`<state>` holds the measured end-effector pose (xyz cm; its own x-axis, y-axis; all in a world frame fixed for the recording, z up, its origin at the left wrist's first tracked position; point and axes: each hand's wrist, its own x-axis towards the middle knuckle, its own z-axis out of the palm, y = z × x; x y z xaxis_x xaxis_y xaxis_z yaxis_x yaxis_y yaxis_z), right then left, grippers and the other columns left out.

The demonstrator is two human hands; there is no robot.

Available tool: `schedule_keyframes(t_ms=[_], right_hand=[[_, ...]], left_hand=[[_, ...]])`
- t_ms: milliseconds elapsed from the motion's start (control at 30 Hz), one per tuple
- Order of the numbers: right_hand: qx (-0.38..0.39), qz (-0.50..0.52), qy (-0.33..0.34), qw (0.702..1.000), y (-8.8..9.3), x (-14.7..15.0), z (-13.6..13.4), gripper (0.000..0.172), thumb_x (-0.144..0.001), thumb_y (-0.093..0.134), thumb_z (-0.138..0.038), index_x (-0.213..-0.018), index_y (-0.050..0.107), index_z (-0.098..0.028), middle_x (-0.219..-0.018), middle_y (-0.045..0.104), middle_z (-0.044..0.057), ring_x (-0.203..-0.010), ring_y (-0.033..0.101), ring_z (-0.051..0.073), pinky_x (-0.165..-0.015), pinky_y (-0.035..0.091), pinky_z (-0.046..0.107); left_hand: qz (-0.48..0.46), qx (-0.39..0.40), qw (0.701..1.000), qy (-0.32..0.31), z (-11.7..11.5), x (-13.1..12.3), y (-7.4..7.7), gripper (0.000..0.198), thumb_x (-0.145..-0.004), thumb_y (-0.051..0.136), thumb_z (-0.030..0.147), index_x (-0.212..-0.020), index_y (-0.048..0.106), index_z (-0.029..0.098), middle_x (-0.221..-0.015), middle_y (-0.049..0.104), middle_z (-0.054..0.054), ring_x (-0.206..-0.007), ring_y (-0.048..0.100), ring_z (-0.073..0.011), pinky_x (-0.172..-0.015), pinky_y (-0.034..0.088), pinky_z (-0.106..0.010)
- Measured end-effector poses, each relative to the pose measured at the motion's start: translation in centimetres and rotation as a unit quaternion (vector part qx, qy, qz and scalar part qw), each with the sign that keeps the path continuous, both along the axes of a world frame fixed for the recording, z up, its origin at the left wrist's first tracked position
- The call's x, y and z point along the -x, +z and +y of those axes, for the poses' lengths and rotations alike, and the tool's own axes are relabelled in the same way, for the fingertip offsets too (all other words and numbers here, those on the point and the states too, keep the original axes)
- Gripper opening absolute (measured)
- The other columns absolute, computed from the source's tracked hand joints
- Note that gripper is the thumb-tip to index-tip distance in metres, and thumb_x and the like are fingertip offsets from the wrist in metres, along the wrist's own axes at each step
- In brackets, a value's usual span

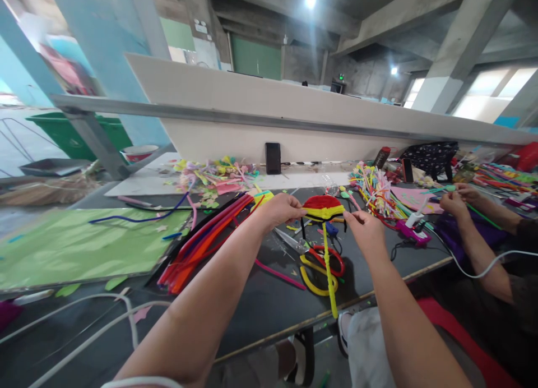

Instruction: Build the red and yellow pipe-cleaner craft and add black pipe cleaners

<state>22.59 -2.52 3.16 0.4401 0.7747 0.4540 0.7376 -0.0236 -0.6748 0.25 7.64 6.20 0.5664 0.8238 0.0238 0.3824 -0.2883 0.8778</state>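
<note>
My left hand (282, 209) pinches the left end of a pipe-cleaner craft piece (323, 208), and my right hand (365, 228) pinches its right end. The piece has a red domed top, a yellow band below it and black strands at both sides. A fuzzy yellow stem (329, 270) hangs from its middle. Under it on the table lie open scissors (294, 242) with a red handle loop and a yellow curved part beside it. A bundle of red, orange, purple and black pipe cleaners (202, 248) lies by my left forearm.
A phone (273, 158) leans on the white partition. Coloured pieces are piled at the back (214, 175) and right (372, 186). A green sheet (84, 245) lies left. On the right, a co-worker's hands (456, 200) hold green strands near a magenta power strip (414, 232). White cables cross both sides.
</note>
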Motion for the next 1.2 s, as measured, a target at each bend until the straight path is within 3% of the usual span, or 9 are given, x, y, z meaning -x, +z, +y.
schedule_keyframes(t_ms=[167,267,433,567,667,833,967,1200], right_hand=[[-0.008,0.064,0.023,0.998,-0.9,-0.2,0.7,0.039,-0.075,0.056,-0.054,-0.066,0.066,-0.018,-0.052,0.056,-0.001,-0.054,0.048,0.015,-0.053,0.032,0.026],[-0.018,0.151,0.038,0.988,-1.9,-0.2,1.4,0.034,-0.073,0.059,-0.051,-0.068,0.067,-0.018,-0.051,0.054,-0.002,-0.051,0.045,0.014,-0.050,0.030,0.026],[-0.024,0.309,0.109,0.945,-1.8,-0.7,1.8,0.028,-0.066,0.068,-0.046,-0.066,0.065,-0.018,-0.058,0.060,-0.001,-0.055,0.051,0.014,-0.054,0.036,0.026],[-0.006,0.370,0.175,0.912,-0.8,-1.5,1.4,0.037,-0.069,0.065,-0.055,-0.083,0.067,-0.022,-0.078,0.069,0.002,-0.068,0.061,0.016,-0.058,0.039,0.025],[0.010,0.348,0.229,0.909,-0.2,-1.4,0.9,0.039,-0.074,0.060,-0.058,-0.081,0.070,-0.021,-0.081,0.071,0.004,-0.074,0.063,0.018,-0.064,0.042,0.028],[-0.008,0.258,0.225,0.940,0.7,-0.7,-0.2,0.034,-0.072,0.064,-0.051,-0.070,0.072,-0.018,-0.077,0.072,0.005,-0.083,0.064,0.022,-0.078,0.045,0.032],[-0.010,0.282,0.244,0.928,0.8,-0.2,-0.5,0.033,-0.071,0.067,-0.049,-0.062,0.070,-0.018,-0.075,0.072,0.005,-0.081,0.065,0.023,-0.082,0.046,0.035],[-0.030,0.313,0.200,0.928,0.3,0.4,-0.1,0.034,-0.071,0.065,-0.050,-0.059,0.069,-0.018,-0.074,0.072,0.005,-0.078,0.065,0.022,-0.080,0.045,0.034]], left_hand=[[0.005,-0.016,1.000,0.002,0.0,-0.1,-0.1,0.030,-0.065,0.065,0.043,-0.059,0.058,0.015,-0.046,0.050,0.003,-0.041,0.039,-0.0066,-0.041,0.028,-0.020],[0.005,-0.031,1.000,-0.004,0.2,-0.3,-0.6,0.028,-0.066,0.064,0.041,-0.058,0.059,0.015,-0.046,0.050,0.003,-0.041,0.039,-0.0070,-0.042,0.029,-0.020],[-0.014,-0.028,0.999,-0.006,-0.1,-0.6,-0.6,0.029,-0.066,0.063,0.041,-0.056,0.056,0.015,-0.048,0.050,0.002,-0.044,0.041,-0.0076,-0.045,0.031,-0.021],[-0.021,-0.023,0.999,-0.025,-0.9,-0.8,0.2,0.034,-0.066,0.064,0.047,-0.058,0.057,0.014,-0.049,0.049,0.002,-0.045,0.039,-0.0074,-0.045,0.030,-0.021],[-0.028,-0.011,0.998,-0.048,-1.2,-0.8,0.4,0.035,-0.066,0.065,0.049,-0.060,0.058,0.014,-0.050,0.046,0.003,-0.046,0.037,-0.0071,-0.046,0.029,-0.021],[-0.031,-0.014,0.996,-0.083,-1.1,-0.8,0.0,0.032,-0.068,0.064,0.045,-0.066,0.063,0.014,-0.052,0.045,0.004,-0.047,0.034,-0.0065,-0.047,0.025,-0.021],[-0.041,-0.010,0.995,-0.094,-1.1,-0.8,0.1,0.033,-0.068,0.064,0.046,-0.071,0.065,0.014,-0.055,0.048,0.004,-0.049,0.036,-0.0067,-0.048,0.026,-0.021],[-0.109,0.061,0.991,-0.044,-0.5,-0.8,-0.1,0.045,-0.071,0.058,0.057,-0.079,0.063,0.013,-0.068,0.056,-0.001,-0.050,0.040,-0.0068,-0.047,0.031,-0.021]])
